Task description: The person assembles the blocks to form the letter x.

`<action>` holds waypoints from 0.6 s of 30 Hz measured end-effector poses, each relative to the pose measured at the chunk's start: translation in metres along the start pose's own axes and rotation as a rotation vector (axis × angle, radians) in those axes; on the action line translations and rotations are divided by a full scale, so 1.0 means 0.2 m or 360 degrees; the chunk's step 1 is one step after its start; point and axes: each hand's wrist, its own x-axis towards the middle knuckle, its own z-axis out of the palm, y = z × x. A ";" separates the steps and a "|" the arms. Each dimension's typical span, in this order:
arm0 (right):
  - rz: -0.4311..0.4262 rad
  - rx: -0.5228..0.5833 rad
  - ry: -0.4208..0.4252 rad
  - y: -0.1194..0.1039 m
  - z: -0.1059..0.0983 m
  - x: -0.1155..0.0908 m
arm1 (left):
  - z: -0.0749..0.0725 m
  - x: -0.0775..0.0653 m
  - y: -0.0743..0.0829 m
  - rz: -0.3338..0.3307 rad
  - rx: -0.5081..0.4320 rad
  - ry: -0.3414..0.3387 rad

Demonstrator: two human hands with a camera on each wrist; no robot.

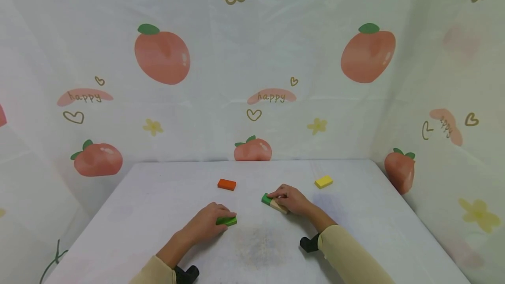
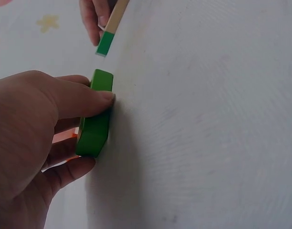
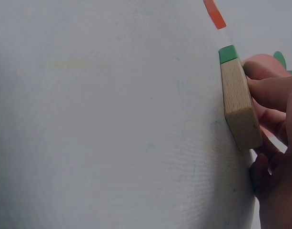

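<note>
A solid green block [image 1: 227, 221] lies low over the table in the grip of my left hand [image 1: 206, 223]. The left wrist view shows the thumb across the near face of this green block [image 2: 95, 131] and the other fingers behind it. To the right and a little farther back, my right hand [image 1: 293, 199] pinches a bare-wood block with a green end [image 1: 278, 206]. In the right wrist view, thumb and fingers hold the side of this wooden block [image 3: 236, 88], its green end pointing away. A gap separates the two held blocks.
An orange block [image 1: 226, 184] lies behind the left hand, toward the back of the white table [image 1: 158, 196]. Farther right is a yellow block [image 1: 323, 182], behind the right wrist. A printed cloth backdrop [image 1: 197, 122] rises along the table's back edge and sides.
</note>
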 end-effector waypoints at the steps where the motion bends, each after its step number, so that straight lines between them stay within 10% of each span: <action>1: 0.0000 -0.0002 -0.0001 0.00 0.00 0.00 | 0.00 0.00 0.00 -0.0003 -0.0001 -0.0007; 18: 0.0015 0.0014 -0.0008 -0.03 0.00 -0.01 | -0.03 0.04 -0.01 0.0017 0.0033 -0.0129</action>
